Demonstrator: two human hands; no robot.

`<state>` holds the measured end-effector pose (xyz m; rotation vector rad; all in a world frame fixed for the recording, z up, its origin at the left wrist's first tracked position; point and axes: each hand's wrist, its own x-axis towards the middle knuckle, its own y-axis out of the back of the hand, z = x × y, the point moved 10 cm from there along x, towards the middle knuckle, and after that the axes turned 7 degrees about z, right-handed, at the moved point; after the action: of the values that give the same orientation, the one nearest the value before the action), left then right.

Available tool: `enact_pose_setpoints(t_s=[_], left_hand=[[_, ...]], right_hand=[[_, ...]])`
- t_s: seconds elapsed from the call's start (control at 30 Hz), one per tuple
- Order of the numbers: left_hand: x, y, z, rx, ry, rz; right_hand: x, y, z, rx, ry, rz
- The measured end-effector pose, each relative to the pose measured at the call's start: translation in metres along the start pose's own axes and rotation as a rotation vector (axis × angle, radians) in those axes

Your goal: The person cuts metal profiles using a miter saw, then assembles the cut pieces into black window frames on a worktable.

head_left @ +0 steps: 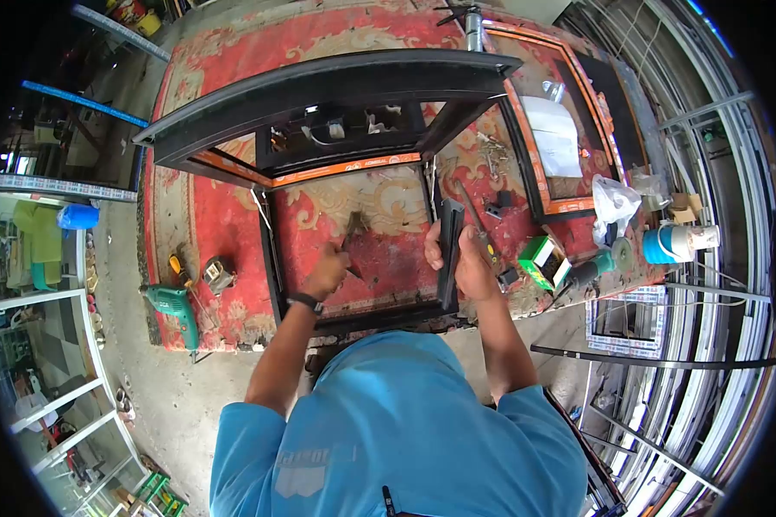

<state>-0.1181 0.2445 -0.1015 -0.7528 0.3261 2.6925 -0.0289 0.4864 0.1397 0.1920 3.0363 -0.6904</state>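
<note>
My left hand, with a dark band at its wrist, is closed round a tool with a broad, dull brown end; its exact kind is unclear. My right hand grips a short black profile, thumb on one side and fingers on the other, near the right bar of a black frame. That frame's near bar lies along the close table edge, below my left hand. Beyond both hands stands a black framed panel, with orange printed tape along its lower part.
A worn red carpet covers the table. A green drill and a tape measure lie left. To the right are a green-and-white box, an orange-taped frame and a plastic bag. Metal profiles fill the far right.
</note>
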Motion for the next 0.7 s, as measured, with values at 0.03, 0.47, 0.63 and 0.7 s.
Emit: enact_pose_setpoints(t_s=[0.03,0.47,0.63,0.7], left_hand=[[-0.014,-0.014,-0.005,-0.285,0.349,-0.193],[-0.254,-0.057,0.192,-0.406,0.209,-1.112],[-0.247,-0.061,0.209,-0.448,0.230,-1.165],[-0.243,-0.060,0.206,-0.421,0.238,-1.164]], right_hand=[[0.002,-0.003,-0.004,0.040,0.013,-0.010],[0.031,-0.069,-0.025,-0.256,0.066,-0.339],[0.031,-0.083,-0.031,-0.332,0.156,-0.444],[0.027,-0.085,-0.035,-0.358,0.132,-0.441]])
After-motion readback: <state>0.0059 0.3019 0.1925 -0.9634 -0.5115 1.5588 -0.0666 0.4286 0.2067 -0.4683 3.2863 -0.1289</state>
